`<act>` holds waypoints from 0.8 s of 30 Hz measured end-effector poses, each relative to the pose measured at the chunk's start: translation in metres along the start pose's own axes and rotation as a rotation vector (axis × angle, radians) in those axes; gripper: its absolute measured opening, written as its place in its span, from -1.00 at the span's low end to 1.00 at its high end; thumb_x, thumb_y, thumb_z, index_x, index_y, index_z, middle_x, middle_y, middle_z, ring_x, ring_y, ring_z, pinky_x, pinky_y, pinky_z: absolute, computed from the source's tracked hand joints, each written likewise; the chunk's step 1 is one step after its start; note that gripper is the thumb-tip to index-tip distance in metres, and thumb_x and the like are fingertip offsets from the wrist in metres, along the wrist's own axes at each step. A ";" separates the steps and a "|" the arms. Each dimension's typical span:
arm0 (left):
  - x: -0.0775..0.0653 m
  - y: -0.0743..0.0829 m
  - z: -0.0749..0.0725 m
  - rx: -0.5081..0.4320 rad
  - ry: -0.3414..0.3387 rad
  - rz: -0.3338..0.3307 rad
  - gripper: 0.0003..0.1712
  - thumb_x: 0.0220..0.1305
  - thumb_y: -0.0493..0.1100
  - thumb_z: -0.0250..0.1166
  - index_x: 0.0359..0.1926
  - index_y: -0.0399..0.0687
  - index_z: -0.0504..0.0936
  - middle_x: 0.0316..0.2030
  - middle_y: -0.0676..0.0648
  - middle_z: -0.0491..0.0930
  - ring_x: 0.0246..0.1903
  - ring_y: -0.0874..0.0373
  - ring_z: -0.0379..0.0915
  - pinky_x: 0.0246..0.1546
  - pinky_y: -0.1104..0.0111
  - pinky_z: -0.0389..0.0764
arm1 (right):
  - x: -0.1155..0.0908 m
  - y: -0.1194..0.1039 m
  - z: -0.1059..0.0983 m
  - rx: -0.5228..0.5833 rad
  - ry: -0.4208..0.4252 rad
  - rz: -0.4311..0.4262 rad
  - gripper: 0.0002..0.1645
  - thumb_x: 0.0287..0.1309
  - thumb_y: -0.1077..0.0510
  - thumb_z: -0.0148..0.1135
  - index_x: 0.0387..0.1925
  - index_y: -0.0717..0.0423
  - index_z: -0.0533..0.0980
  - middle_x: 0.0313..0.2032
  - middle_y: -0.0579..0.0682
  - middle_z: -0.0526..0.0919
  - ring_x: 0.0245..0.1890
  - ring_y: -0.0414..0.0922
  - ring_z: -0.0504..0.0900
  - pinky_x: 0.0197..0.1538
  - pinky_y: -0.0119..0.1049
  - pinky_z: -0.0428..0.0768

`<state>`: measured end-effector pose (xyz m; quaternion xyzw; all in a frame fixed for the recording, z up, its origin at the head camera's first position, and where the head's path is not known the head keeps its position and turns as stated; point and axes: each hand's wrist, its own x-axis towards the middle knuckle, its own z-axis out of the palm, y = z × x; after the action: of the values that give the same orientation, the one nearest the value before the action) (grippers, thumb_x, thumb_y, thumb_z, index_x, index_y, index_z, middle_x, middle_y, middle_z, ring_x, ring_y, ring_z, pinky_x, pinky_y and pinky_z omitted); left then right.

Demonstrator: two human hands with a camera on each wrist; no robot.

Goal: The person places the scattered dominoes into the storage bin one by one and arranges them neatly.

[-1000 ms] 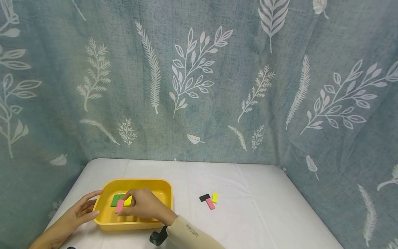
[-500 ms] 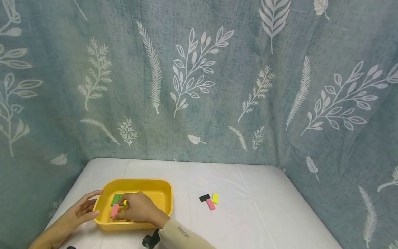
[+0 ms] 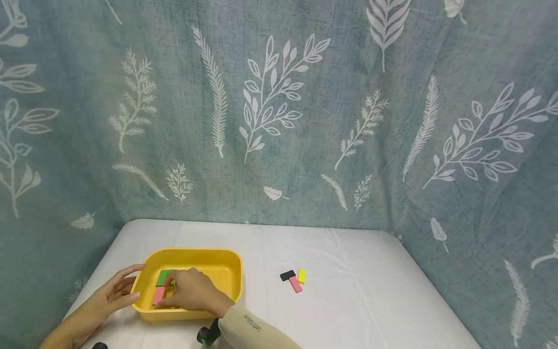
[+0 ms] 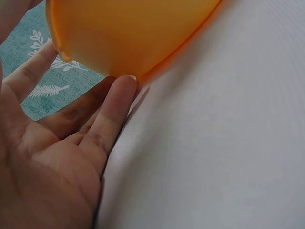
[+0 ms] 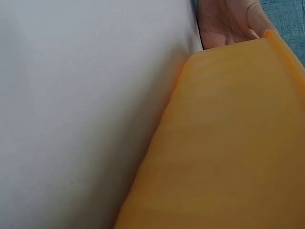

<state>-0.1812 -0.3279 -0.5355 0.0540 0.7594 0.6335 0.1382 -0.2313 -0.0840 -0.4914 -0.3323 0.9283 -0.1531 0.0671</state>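
Note:
A yellow plastic tray (image 3: 209,252) stands on the left part of the table. Outside its left end is my left hand (image 3: 109,295), thumb and forefinger at the rim and other fingertips against the outer wall; the left wrist view shows these fingers only gently bent. My right hand (image 3: 192,291) reaches into the tray and pinches a flat pink block (image 3: 159,295) between thumb and forefinger, low at the tray floor. Just behind that block lie green blocks (image 3: 163,278), partly covered by the right hand. The right wrist view shows mostly the tray's outer wall (image 5: 228,133).
Right of the tray, a black block (image 3: 287,275), another pink block (image 3: 295,284) and a yellow block (image 3: 302,276) lie close together on the white tablecloth (image 3: 348,291). A leaf-patterned curtain (image 3: 296,145) hangs behind the table and along its sides.
My right hand has moved left and toward me inside the tray, bringing the pink block down in front of the green blocks. The left hand stays at the tray's left end.

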 end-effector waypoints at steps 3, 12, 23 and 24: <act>0.000 0.000 0.000 0.005 0.002 0.002 -0.18 0.56 -0.06 0.17 0.63 0.13 -0.06 0.50 -0.38 0.09 0.13 0.48 0.39 0.02 0.44 0.51 | 0.002 0.000 0.002 -0.023 -0.004 -0.001 -0.49 0.10 -0.39 0.45 -0.01 -0.27 0.67 -0.74 -0.28 0.41 -0.71 -0.36 0.26 -0.59 -0.49 0.32; -0.001 0.000 0.001 0.011 0.005 0.022 -0.20 0.56 -0.09 0.18 0.63 0.11 -0.03 0.47 -0.38 0.13 0.14 0.41 0.42 0.03 0.45 0.51 | 0.006 -0.003 0.005 -0.055 -0.026 0.013 -0.50 0.11 -0.38 0.45 -0.02 -0.27 0.66 -0.63 -0.35 0.47 -0.56 -0.37 0.40 -0.46 -0.53 0.38; -0.002 0.001 0.000 0.026 0.008 0.038 -0.19 0.55 -0.10 0.19 0.63 0.11 -0.02 0.48 -0.41 0.13 0.14 0.46 0.40 0.03 0.49 0.49 | 0.010 -0.003 0.009 -0.101 -0.033 0.030 -0.48 0.11 -0.38 0.45 0.00 -0.26 0.61 -0.61 -0.32 0.46 -0.61 -0.35 0.35 -0.51 -0.51 0.37; -0.002 0.001 0.000 0.029 0.009 0.036 -0.19 0.55 -0.10 0.20 0.63 0.10 -0.02 0.48 -0.41 0.13 0.13 0.47 0.40 0.03 0.50 0.48 | 0.010 -0.003 0.009 -0.102 -0.033 0.033 -0.48 0.11 -0.37 0.45 0.00 -0.26 0.60 -0.61 -0.32 0.46 -0.62 -0.35 0.35 -0.52 -0.51 0.37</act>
<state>-0.1795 -0.3284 -0.5340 0.0665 0.7681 0.6250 0.1226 -0.2351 -0.0951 -0.4991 -0.3226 0.9389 -0.0991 0.0677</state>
